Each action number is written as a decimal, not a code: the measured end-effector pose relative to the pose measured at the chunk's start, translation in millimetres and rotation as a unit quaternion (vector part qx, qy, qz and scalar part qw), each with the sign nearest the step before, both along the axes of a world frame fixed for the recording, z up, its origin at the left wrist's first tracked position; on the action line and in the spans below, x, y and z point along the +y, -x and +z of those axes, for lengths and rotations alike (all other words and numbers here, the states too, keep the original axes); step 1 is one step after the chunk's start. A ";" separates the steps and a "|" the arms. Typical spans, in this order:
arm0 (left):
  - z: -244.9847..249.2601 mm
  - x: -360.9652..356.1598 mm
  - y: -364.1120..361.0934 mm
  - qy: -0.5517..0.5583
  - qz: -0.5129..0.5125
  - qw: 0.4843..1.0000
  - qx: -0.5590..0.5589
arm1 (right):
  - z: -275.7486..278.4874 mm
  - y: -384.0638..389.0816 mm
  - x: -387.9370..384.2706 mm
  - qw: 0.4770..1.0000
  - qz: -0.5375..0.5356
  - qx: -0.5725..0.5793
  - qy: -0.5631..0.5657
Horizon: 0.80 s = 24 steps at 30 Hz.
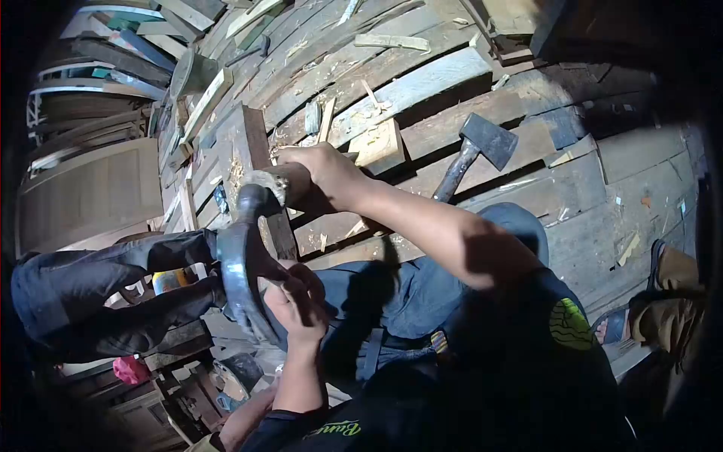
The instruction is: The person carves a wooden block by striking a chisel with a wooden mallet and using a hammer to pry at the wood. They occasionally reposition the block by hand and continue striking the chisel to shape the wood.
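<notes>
- While the right hand (327,175) curls its fingers around a wooden handle (299,182), the left hand (298,298) is closed on a hammer (238,275), its grip partly hidden.
- The hammer's striking face sits right by the frayed end of the wooden handle; whether they touch, I cannot tell.
- Behind both stands a dark beam (247,134), with pale shavings (235,172) beside it.
- Just beyond the right hand is a short, pale-topped block (380,145).
- An axe (489,141) lies on the boards (636,162), near the right forearm and a bent knee.
- Another person's trousered legs (113,277) reach in from the left; a sandalled foot (675,268) shows at the right edge.
</notes>
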<state>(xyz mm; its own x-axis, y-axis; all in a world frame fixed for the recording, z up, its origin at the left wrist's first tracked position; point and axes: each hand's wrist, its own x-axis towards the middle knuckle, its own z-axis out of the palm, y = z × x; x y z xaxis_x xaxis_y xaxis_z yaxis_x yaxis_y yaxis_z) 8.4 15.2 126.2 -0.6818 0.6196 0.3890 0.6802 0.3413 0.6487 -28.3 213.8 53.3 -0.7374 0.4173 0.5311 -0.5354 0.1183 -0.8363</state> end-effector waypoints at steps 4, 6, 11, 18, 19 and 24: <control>19.5 9.2 -11.6 -0.297 0.057 0.856 -0.419 | -3.9 0.2 -5.0 1.000 -0.020 -0.009 0.001; 27.7 7.9 -12.2 -0.364 -0.055 0.838 -0.403 | -7.1 0.6 -4.6 0.999 -0.024 -0.042 -0.012; -9.0 -4.9 0.2 -0.031 0.017 0.981 -0.191 | 4.0 -7.2 -3.3 1.000 0.005 -0.019 -0.007; 13.2 3.5 -8.7 -0.379 -0.104 0.857 -0.332 | -11.9 0.2 -7.1 0.999 -0.034 -0.034 -0.015; 8.9 5.7 -10.7 -0.379 -0.103 0.857 -0.333 | -11.4 -0.8 -7.0 0.999 -0.033 -0.035 -0.015; -0.8 -2.7 -9.9 -0.089 -0.001 0.949 -0.303 | -4.1 -9.6 -0.2 0.999 -0.044 -0.005 -0.018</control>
